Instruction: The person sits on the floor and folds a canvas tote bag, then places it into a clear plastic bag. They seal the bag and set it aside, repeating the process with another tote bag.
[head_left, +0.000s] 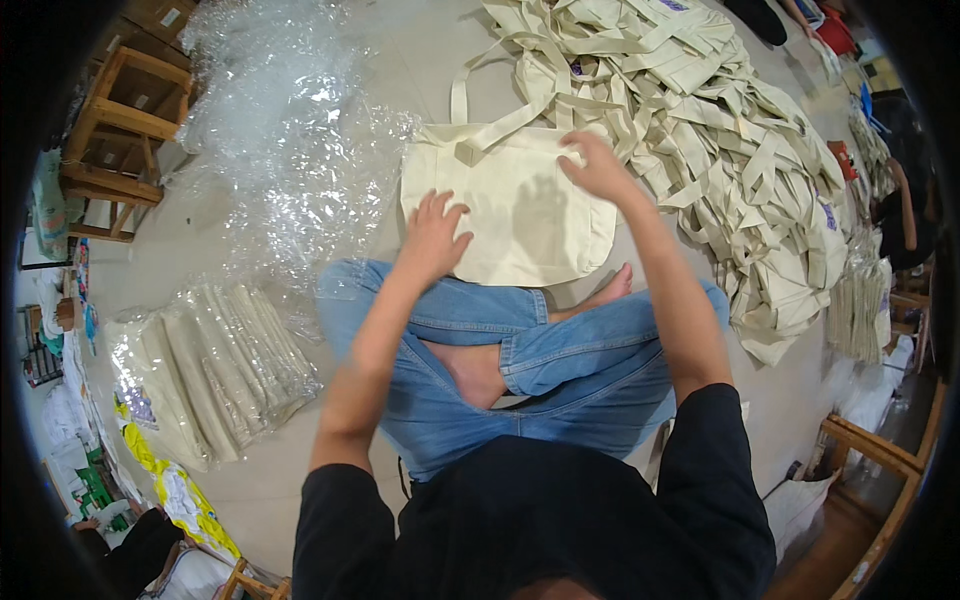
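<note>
A cream canvas tote bag (502, 217) lies flat on the floor before my crossed legs, its opening and handles turned away from me. One strap (499, 135) folds down over the upper part of the bag. Above the bag's left side is my left hand (435, 236), fingers apart and holding nothing; whether it touches the cloth I cannot tell. My right hand (596, 165) is at the upper right corner, thumb and fingers spread near the strap's base. A shadow falls on the bag between the hands.
Many more canvas totes lie in a loose heap (675, 97) at the upper right. Clear plastic bags (300, 142) spread over the floor on the left. Totes packed in plastic (217, 367) lie by my left knee. Wooden stools (127, 135) stand at far left. Other people (904, 202) are at the edges.
</note>
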